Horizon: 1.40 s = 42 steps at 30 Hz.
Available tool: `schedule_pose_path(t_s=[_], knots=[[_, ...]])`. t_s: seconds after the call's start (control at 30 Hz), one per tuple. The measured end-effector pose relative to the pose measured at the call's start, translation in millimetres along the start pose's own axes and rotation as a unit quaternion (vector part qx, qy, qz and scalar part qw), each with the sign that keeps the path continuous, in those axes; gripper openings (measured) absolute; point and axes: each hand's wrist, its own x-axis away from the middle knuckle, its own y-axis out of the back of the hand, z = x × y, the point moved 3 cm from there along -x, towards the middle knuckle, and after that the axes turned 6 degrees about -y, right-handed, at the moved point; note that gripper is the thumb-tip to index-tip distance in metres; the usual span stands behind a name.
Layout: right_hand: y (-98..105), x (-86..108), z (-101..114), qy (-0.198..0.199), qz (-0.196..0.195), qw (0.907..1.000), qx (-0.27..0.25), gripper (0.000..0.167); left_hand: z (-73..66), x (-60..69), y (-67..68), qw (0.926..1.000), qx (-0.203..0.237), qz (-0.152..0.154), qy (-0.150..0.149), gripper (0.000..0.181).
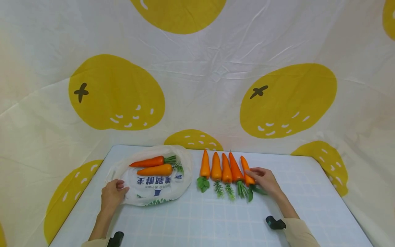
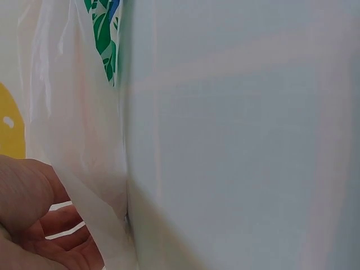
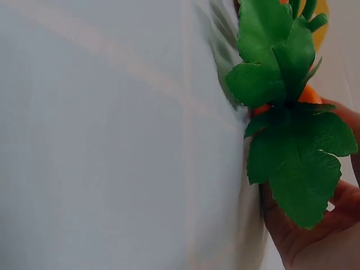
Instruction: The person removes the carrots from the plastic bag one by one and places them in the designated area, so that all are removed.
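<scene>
Left hand (image 1: 112,194) grips the white plastic bag (image 1: 184,161) at its edge, while right hand (image 1: 266,180) grasps the rightmost carrot (image 1: 245,165).

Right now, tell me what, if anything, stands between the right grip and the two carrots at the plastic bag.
Four carrots lie side by side on the table between the right grip, which holds a fifth carrot, and the two carrots at the plastic bag. Above them, nothing visible blocks the way.
</scene>
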Motion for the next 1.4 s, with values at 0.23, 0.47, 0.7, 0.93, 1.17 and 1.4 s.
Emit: schedule_pose_path(t_s=[0.23,0.47,0.7,0.93,1.17,1.4], knots=[[-3,0.6,5,0.008,-0.010,0.9997,0.022,0.070,-0.1,0.5,-0.6,1.0000,0.001,-0.001,0.003,0.031],[-3,1.9,5,0.012,-0.018,0.9991,0.036,0.068,2.2,0.9,-1.5,1.0000,0.000,-0.001,0.002,0.031],[1,6.2,9,0.024,-0.047,0.9969,0.059,0.058,1.9,0.5,-1.4,1.0000,0.002,0.001,0.003,0.031],[1,9.6,28,0.041,-0.065,0.9965,0.034,0.042,3.5,-0.3,-0.4,1.0000,0.002,0.002,0.000,0.031],[-6,14.4,52,0.087,-0.063,0.9942,-0.006,0.031,2.3,-0.4,0.3,1.0000,0.003,0.003,0.002,0.031],[-16,21.2,71,0.096,-0.053,0.9927,-0.050,0.032,-0.1,1.6,0.8,1.0000,0.003,0.002,0.001,0.030]])
